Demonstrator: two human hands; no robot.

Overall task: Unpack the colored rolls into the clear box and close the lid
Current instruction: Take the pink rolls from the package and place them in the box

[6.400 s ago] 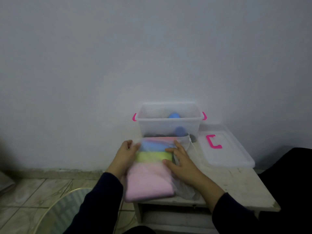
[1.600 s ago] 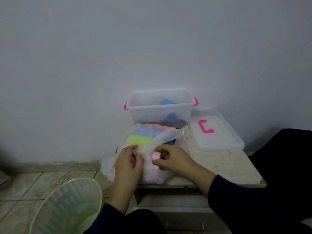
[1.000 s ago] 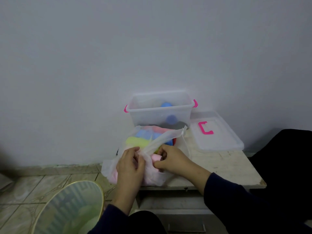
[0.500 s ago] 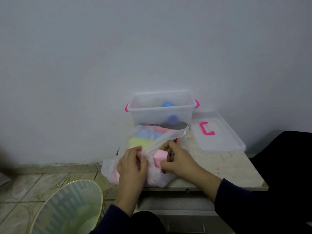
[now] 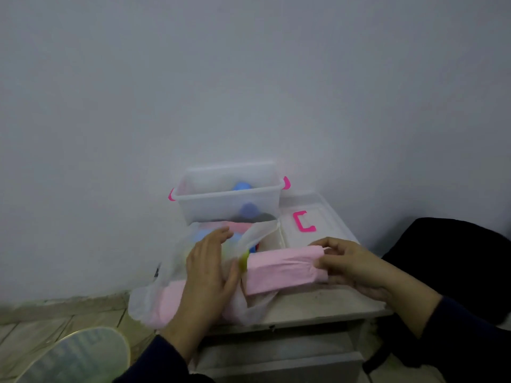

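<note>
Pink crepe-paper roll (image 5: 282, 269) half out of the thin translucent plastic bag (image 5: 171, 277).
Right hand (image 5: 356, 265) grasps its end; left hand (image 5: 207, 269), fingers straight, presses the bag at the desk's (image 5: 318, 302) front edge.

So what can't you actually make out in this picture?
- How many rolls remain in the plastic bag, head view: the cloudy film and the left hand cover them.
- What the blue and dark things inside the clear box are: blurred behind its frosted wall.
- The end of the pink roll: the right hand wraps it.
- The round pale bin on the floor: cut off by the bottom edge.
</note>
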